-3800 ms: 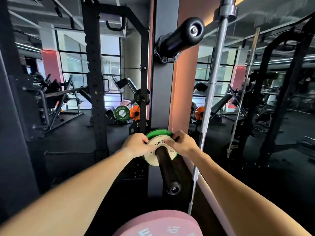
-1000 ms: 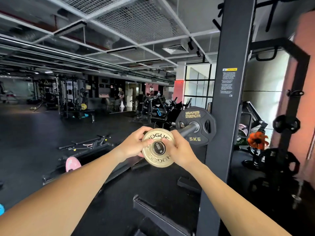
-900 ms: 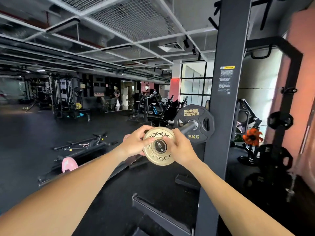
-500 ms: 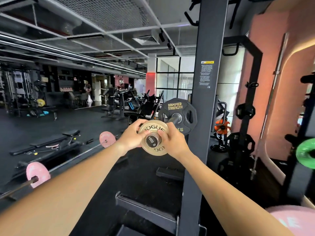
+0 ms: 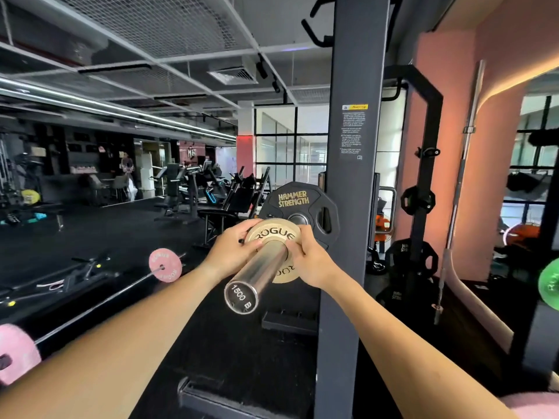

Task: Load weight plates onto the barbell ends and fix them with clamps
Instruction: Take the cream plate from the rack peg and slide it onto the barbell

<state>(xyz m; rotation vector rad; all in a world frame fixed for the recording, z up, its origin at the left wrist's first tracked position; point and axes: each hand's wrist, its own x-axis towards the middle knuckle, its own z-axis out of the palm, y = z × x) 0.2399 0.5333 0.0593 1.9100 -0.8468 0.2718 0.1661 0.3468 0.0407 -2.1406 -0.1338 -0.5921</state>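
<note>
1. Loaded barbell on floor (image 5: 99, 300), at 9 o'clock: pink plates (image 5: 165, 265) on each visible end. Lies well apart from the work; plays no part in this step.

2. Left hand (image 5: 233, 255), just left of centre: fingers curled over the 9 o'clock edge of the small plate, thumb on its face. Grips from the side, probably to keep the plate square to the sleeve so the bore does not bind.

3. Small tan plate, marked ROGUE (image 5: 276, 241), centre: threaded on the sleeve, well in from the tip, close against the black plate behind; whether the two touch cannot be told. Held on both edges, which suits an even push inward.

4. Barbell sleeve (image 5: 257, 273), centre, running toward 7 o'clock: polished steel, end cap reading "1500 B" nearest the camera. A bare length remains outboard of the tan plate, judged room enough for a clamp. No clamp is in view.

5. Black plate, marked HAMMER STRENGTH (image 5: 298, 204), at 12 o'clock of the tan plate: seated further in on the same sleeve, serving as the stop.

6. Right hand (image 5: 311, 258), just right of centre: fingers gripping the 3 o'clock edge of the tan plate, mirroring the left.

7. Rack upright (image 5: 354, 176), right of centre: black post beside the sleeve.
</note>
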